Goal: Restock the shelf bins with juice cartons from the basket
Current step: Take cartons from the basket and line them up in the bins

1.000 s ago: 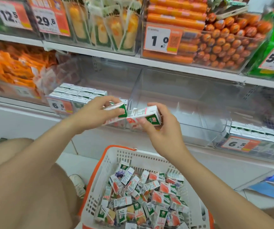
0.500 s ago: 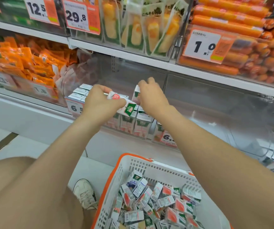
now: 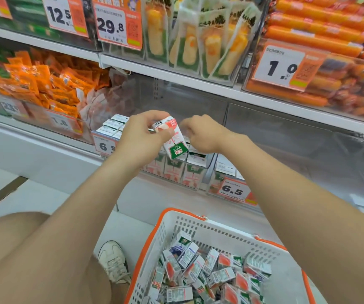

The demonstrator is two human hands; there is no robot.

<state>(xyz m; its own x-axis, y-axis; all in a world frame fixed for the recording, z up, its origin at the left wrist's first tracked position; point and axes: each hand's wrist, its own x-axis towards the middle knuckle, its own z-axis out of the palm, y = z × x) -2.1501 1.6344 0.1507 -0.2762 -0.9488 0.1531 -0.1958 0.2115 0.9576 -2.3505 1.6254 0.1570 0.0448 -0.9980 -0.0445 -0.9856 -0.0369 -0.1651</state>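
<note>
Left hand (image 3: 141, 134) grips juice carton (image 3: 173, 139); right hand (image 3: 203, 137) curled, grasp unclear. We should stand carton upright, slot into shelf bin (image 3: 209, 168).

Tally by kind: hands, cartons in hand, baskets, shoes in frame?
hands: 2, the left hand and the right hand
held carton: 1, in the left hand
basket: 1
shoe: 1
total: 5
</note>
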